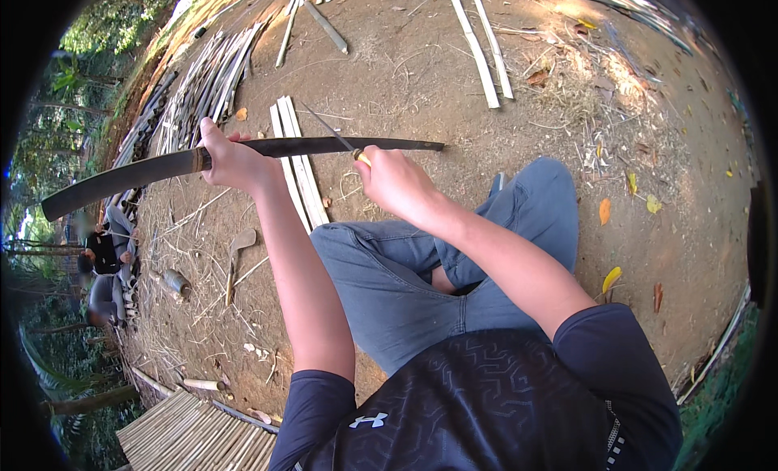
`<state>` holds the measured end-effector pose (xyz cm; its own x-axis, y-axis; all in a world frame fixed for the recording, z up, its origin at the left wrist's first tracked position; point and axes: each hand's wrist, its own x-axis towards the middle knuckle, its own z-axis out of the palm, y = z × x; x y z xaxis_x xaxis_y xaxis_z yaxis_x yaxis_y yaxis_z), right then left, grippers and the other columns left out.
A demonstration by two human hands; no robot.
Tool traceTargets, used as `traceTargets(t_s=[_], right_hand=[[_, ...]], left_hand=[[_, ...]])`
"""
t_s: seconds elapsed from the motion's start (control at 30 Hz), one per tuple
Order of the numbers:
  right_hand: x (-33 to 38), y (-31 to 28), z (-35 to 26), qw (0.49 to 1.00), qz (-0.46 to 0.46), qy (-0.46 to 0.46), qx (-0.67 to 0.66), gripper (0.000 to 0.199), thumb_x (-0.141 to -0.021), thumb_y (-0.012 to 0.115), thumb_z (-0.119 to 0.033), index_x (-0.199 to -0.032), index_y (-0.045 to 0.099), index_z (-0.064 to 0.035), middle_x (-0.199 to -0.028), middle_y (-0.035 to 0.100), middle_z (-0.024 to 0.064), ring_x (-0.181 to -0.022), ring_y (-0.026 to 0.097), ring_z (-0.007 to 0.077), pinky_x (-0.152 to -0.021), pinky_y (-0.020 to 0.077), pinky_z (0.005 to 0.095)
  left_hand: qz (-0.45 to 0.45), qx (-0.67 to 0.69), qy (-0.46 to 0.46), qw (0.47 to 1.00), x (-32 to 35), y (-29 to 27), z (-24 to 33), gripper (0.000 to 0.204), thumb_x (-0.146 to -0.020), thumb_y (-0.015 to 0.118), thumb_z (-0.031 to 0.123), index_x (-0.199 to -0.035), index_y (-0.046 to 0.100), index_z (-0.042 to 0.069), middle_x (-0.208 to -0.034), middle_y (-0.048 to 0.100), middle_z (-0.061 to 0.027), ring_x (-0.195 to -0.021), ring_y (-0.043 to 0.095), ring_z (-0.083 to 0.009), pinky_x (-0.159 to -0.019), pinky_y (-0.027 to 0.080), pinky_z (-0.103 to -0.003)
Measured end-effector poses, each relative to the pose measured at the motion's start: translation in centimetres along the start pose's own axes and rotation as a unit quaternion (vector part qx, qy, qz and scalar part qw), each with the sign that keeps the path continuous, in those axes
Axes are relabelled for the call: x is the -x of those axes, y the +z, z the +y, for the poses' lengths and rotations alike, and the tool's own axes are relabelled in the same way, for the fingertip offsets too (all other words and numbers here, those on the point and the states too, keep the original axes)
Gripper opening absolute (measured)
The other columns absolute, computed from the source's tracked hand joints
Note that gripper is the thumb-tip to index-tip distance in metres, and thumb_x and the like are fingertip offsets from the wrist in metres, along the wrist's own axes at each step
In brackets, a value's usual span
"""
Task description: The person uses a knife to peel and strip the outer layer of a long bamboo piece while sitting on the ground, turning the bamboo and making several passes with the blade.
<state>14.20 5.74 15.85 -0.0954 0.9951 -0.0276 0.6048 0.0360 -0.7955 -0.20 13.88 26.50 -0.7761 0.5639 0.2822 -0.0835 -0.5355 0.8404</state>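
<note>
A long dark bamboo pole [130, 174] stretches crosswise in front of me, its thick end at the far left and its thin end past my right hand. My left hand [235, 159] is closed around it next to a brownish node. In my right hand [397, 183] is a knife [328, 128], gripped by its yellowish handle, its narrow blade slanting up and left across the pole. Whether the edge touches the pole, I cannot tell. Below are my bent knees in blue-grey trousers [389, 284]. Pale split bamboo strips [300, 183] lie on the ground beyond my left forearm.
A heap of bamboo poles [207, 82] lies at the far left, with two pale strips [478, 49] farther ahead. Left of me are a wooden-handled tool [241, 242], a short bamboo tube [175, 283] and a slatted bamboo mat [190, 434]. Another person [105, 252] sits at the left edge.
</note>
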Motion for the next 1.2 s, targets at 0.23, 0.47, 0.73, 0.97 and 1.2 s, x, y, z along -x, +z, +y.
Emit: traceTargets(t_s=[0.23,0.47,0.73,0.97,1.2], right_hand=[[0.3,0.6,0.6,0.999,-0.004,-0.037,0.023,0.028,-0.101,0.048,-0.015,-0.097,0.06,0.0091,-0.074,0.068,0.021,-0.064,0.07,0.0302,-0.056,0.0579,0.04],[-1.2,1.0,3.9,0.999,0.008,0.022,0.049,0.032,-0.1,0.052,-0.023,-0.099,0.063,0.0064,-0.083,0.069,0.0255,-0.078,0.071,0.0383,-0.068,0.0579,0.0447],[-1.1,1.2,5.1,0.997,0.0,0.027,0.069,0.032,-0.101,0.05,-0.024,-0.099,0.065,0.0039,-0.088,0.07,0.0209,-0.081,0.071,0.0324,-0.068,0.056,0.0456],[-1.7,2.0,8.5,0.996,0.001,0.052,0.07,0.032,-0.1,0.051,-0.024,-0.1,0.064,0.0044,-0.09,0.07,0.0257,-0.086,0.071,0.0379,-0.073,0.057,0.0481],[-2.6,3.5,11.7,0.99,-0.028,0.135,-0.008,0.036,-0.101,0.05,-0.028,-0.095,0.067,0.0037,-0.093,0.069,0.0271,-0.088,0.07,0.039,-0.077,0.056,0.0479]], left_hand=[[0.01,-0.009,0.01,1.0,-1.8,-1.2,-1.3,0.028,-0.087,0.071,0.022,-0.096,0.053,0.002,-0.074,0.051,-0.0023,-0.06,0.051,-0.011,-0.051,0.043,-0.025],[-0.01,-0.005,0.036,0.999,-1.3,-1.3,-0.9,0.023,-0.088,0.07,0.023,-0.089,0.056,0.005,-0.067,0.048,-0.0012,-0.059,0.05,-0.0116,-0.054,0.043,-0.028],[-0.016,0.0,0.015,1.0,-0.7,-1.0,-0.8,0.03,-0.087,0.07,0.026,-0.094,0.051,0.005,-0.069,0.049,-0.0029,-0.059,0.051,-0.0121,-0.051,0.041,-0.028],[-0.016,0.015,0.002,1.0,-1.1,-1.6,-1.0,0.031,-0.088,0.07,0.024,-0.099,0.049,0.005,-0.066,0.045,0.0005,-0.058,0.049,-0.0103,-0.053,0.042,-0.026],[-0.012,0.014,0.003,1.0,-1.1,-1.3,-1.5,0.025,-0.088,0.067,0.024,-0.086,0.047,0.01,-0.066,0.043,0.0011,-0.056,0.046,-0.0104,-0.051,0.039,-0.026]])
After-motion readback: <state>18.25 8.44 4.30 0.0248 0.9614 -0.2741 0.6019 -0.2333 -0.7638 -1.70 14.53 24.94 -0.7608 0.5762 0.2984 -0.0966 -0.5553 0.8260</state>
